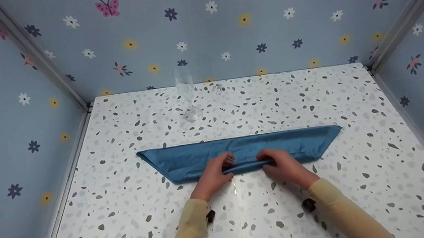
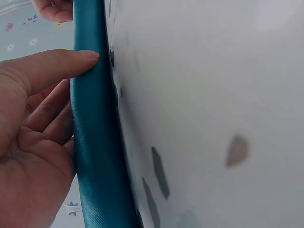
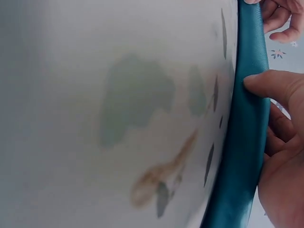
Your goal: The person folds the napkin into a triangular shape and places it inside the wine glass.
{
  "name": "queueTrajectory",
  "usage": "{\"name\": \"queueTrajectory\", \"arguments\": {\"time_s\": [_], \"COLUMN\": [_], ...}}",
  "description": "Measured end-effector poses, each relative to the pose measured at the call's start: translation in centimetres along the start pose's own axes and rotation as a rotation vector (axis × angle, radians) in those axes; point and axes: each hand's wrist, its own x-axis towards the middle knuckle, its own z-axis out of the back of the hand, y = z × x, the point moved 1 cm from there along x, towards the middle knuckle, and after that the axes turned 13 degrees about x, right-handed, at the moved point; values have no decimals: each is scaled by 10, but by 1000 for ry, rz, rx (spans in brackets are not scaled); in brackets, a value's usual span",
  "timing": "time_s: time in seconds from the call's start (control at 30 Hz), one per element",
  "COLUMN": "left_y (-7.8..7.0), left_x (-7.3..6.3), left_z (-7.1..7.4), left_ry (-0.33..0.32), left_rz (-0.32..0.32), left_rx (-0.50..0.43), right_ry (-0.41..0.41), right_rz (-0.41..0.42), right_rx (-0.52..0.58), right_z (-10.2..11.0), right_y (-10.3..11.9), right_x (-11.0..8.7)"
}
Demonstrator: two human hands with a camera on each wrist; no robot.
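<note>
A blue satiny cloth napkin (image 1: 185,162), folded into a long band with slanted ends, lies across the speckled table. Its near edge is rolled up in the middle. My left hand (image 1: 215,175) pinches this roll left of centre, thumb on the near side and fingers curled over the top. To the right, my right hand (image 1: 284,166) grips the same roll in the same way, a short gap from the left. In the left wrist view the thumb presses the smooth blue roll (image 2: 95,128). The right wrist view shows the right thumb (image 3: 270,85) against it too.
Behind the napkin, left of centre, a clear stemmed glass (image 1: 192,114) stands upright on the table (image 1: 368,205). Blue walls (image 1: 216,21) with flowers and butterflies enclose the table at the back and on both sides.
</note>
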Motion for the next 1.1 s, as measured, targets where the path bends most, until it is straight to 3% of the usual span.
{"name": "queueTrajectory", "arguments": {"time_s": [0.43,0.67,0.87,1.0,1.1], "left_y": [3,5,7,7,7], "left_x": [-15,-10,-7,-4,-4], "left_z": [6,8,8,9,8], "left_ry": [71,61,73,69,59], "left_rz": [23,25,58,60,57], "left_rx": [-46,-57,-40,-36,-36], "right_ry": [93,46,-7,-38,-41], "right_rz": [27,16,106,174,176], "right_rx": [37,1,-67,-23,56], "right_z": [3,-3,-7,-7,-8], "right_y": [8,8,7,10,12], "right_x": [-8,-7,-9,-11,-13]}}
